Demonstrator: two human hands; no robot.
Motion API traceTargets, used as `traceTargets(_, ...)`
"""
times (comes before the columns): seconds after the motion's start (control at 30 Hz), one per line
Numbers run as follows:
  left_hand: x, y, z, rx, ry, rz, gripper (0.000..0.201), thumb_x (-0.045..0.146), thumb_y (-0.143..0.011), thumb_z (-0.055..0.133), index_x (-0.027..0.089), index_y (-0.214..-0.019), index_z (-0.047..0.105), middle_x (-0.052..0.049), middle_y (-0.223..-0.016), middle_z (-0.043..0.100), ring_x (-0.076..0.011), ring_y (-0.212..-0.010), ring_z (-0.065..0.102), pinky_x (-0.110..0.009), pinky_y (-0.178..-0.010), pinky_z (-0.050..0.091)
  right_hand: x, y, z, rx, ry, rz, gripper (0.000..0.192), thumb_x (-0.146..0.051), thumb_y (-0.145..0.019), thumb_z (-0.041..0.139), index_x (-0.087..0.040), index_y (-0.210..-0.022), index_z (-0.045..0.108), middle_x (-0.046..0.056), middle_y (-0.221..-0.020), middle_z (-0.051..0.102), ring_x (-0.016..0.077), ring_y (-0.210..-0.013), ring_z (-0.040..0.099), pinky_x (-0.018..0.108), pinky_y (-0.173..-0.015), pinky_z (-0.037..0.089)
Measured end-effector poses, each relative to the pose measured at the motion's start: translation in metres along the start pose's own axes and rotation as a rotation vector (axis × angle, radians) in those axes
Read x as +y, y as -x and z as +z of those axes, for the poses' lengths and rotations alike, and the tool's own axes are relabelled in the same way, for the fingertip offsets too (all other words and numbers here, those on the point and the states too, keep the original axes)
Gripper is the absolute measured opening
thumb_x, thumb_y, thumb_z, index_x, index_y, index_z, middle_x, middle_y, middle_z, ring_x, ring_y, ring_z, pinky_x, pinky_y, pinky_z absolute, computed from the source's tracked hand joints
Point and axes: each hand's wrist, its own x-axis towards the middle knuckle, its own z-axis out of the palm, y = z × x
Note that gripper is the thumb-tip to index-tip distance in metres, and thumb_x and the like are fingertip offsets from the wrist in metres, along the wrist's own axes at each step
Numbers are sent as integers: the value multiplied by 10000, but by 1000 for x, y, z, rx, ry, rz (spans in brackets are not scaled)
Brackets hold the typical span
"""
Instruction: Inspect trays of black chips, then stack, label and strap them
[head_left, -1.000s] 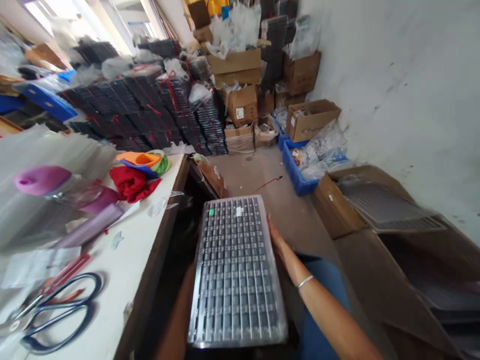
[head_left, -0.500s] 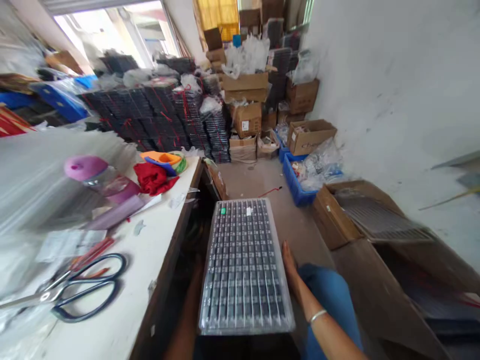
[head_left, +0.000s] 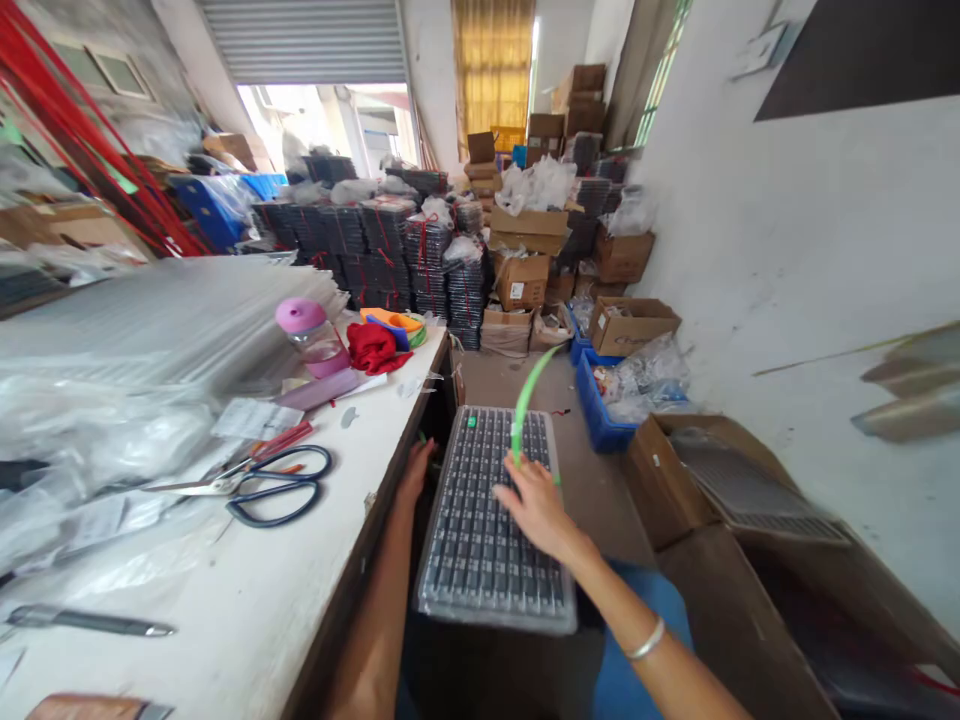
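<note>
A clear plastic tray point(head_left: 469, 530) packed with rows of small dark parts lies in front of me, beside the table edge. My right hand point(head_left: 536, 505) is over its right half, thumb and fingers closed on a thin green strap point(head_left: 527, 395) that curves upward past the tray's far end. Along the tray's left side, close under the table edge, is my left hand point(head_left: 417, 468). Its fingers are bent together and a sliver of green shows at the tips; what they hold is partly hidden. A small green label point(head_left: 471, 422) is at the tray's far left corner.
On the white table point(head_left: 330, 560) at left are scissors point(head_left: 274, 485), a pen point(head_left: 90, 622), a pink-capped bottle point(head_left: 315, 340), a red cloth point(head_left: 375, 348) and stacked clear sheets point(head_left: 172, 310). To the right stand a blue crate point(head_left: 604, 420) and open cartons point(head_left: 675, 480).
My right hand has gone from the tray's right side to above it, now with a green strap. My left hand has moved forward along the left side. The view has tilted up.
</note>
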Motion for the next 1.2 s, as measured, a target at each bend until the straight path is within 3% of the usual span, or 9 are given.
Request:
traceTargets(0.1, 25, -1, 11, -50, -151, 94, 331, 347, -893, 563, 151, -1160, 555, -82, -1149, 584, -207, -977, 598, -411, -820, 520, -11, 22, 32, -137, 335, -102, 670, -538, -814, 578, -65, -1288, 557, 181, -1429, 391, 321, -1372, 276, 500, -1147, 105)
traceTargets(0.23, 68, 9, 43, -137, -314, 242, 330, 341, -890, 568, 153, -1161, 556, -84, -1166, 577, -213, -997, 591, -419, -834, 514, -8, 29, 38, -232, 785, -182, 679, -496, -942, 362, 1, -1405, 375, 183, -1500, 246, 302, -1407, 172, 487, -1147, 113)
traceTargets(0.43, 154, 37, 102, -285, -432, 455, 289, 345, -892, 566, 141, -1096, 579, -66, -1058, 612, -175, -889, 614, -371, -766, 531, -3, 27, 34, -213, 814, -193, 692, -510, -945, 346, 6, -1405, 371, 177, -1495, 268, 295, -1402, 196, 473, -1144, 146)
traceTargets(0.53, 190, 59, 107, -295, -446, 538, 262, 369, -891, 564, 130, -990, 601, -37, -932, 623, -146, -788, 609, -325, -700, 524, -2, 28, 36, -192, 801, -202, 696, -510, -937, 371, 5, -1405, 373, 179, -1490, 283, 300, -1396, 214, 474, -1143, 149)
traceTargets(0.63, 206, 83, 86, -244, -435, 575, 284, 409, -885, 557, 129, -864, 597, 5, -767, 586, -106, -638, 554, -263, -595, 477, -2, 29, 35, -173, 775, -219, 681, -499, -934, 385, 5, -1392, 395, 188, -1488, 285, 298, -1396, 216, 468, -1145, 146)
traceTargets(0.77, 195, 114, 36, -146, -432, 557, 332, 399, -920, 409, 133, -819, 579, 58, -554, 432, -76, -439, 374, -215, -443, 306, -1, 31, 34, -152, 733, -238, 654, -485, -932, 394, 3, -1365, 439, 205, -1473, 308, 301, -1391, 230, 475, -1141, 158)
traceTargets(0.87, 170, 141, 11, -167, -490, 548, 382, 404, -894, 342, 136, -813, 602, 45, -518, 426, -97, -445, 385, -229, -454, 291, 2, 30, 35, -127, 694, -249, 647, -476, -919, 424, -17, -1375, 432, 203, -1466, 328, 299, -1385, 251, 481, -1139, 168)
traceTargets(1.07, 87, 209, 28, -411, -791, 500, 161, 221, -749, 560, 200, -593, 594, -40, -553, 571, -179, -600, 562, -291, -627, 399, 8, 24, 36, 23, 602, -195, 680, -368, -934, 423, 3, -1463, 210, 261, -1486, 247, 299, -1383, 257, 497, -1081, 301)
traceTargets(1.2, 53, 222, 35, -475, -927, 446, 138, 156, -769, 592, 174, -633, 592, -8, -552, 558, -170, -609, 572, -325, -666, 432, 10, 21, 31, 36, 539, -220, 528, -304, -966, 361, -46, -1426, 337, 217, -1480, 306, 248, -1374, 292, 447, -1082, 314)
